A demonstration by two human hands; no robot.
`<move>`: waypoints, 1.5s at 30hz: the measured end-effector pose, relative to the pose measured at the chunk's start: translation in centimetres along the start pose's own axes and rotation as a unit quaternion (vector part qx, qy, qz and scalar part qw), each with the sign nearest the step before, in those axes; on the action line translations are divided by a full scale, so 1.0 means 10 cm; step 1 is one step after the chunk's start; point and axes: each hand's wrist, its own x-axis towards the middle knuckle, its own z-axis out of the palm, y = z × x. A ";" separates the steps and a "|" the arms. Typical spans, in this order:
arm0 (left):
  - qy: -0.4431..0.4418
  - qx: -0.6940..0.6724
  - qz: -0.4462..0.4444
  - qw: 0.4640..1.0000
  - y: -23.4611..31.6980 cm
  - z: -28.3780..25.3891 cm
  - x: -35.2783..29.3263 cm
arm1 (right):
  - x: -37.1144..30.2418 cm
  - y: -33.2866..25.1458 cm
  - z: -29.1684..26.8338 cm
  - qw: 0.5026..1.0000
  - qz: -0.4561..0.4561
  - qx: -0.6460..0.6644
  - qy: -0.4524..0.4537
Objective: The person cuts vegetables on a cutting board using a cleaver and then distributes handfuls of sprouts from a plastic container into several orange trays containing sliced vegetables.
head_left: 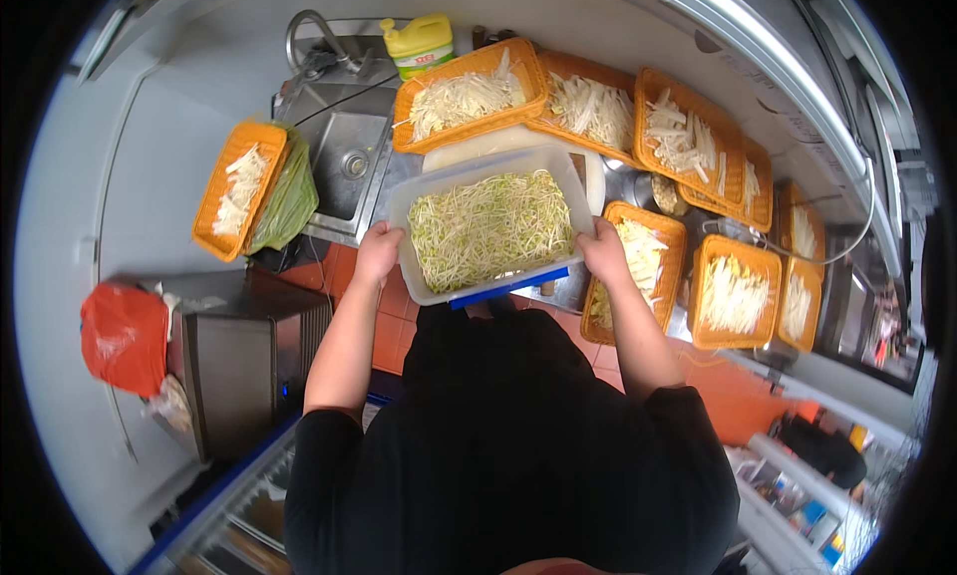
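Between my hands is a translucent plastic tub (pixel 399 211), held at its two short ends. Bean sprouts (pixel 488 226), pale with green-yellow tips, cover its bottom in a loose layer. My left hand (pixel 379 253) grips the left end, and my right hand (pixel 603 248) grips the right end. The tub is in front of my body, by the counter's near edge. A blue strip (pixel 508 288) shows along its near side; whether it belongs to the tub, I cannot tell. Behind the tub a white cutting board (pixel 469 154) is partly hidden.
Orange baskets (pixel 538 82) of pale cut strips line the counter's back and right. Another orange basket (pixel 211 211) stands left, beside a green plastic bag (pixel 289 201). A steel sink (pixel 349 191) with a faucet (pixel 324 27) and yellow jug (pixel 419 45) is back left. A red bag (pixel 122 338) rests left.
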 end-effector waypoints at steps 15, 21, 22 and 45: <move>-0.133 0.186 0.176 0.957 -0.34 0.06 0.71 | 0.25 -1.46 1.78 0.795 -0.083 -0.525 -0.293; -0.135 0.210 0.168 0.954 -0.27 0.01 0.65 | 0.31 -1.25 1.88 0.795 -0.150 -0.543 -0.224; -0.135 0.193 0.167 0.957 -0.21 0.02 0.63 | 0.34 -1.21 1.86 0.797 -0.154 -0.539 -0.225; -0.100 0.262 0.173 0.944 -0.08 0.19 0.60 | 0.33 -1.54 0.40 0.980 -0.195 0.037 -0.033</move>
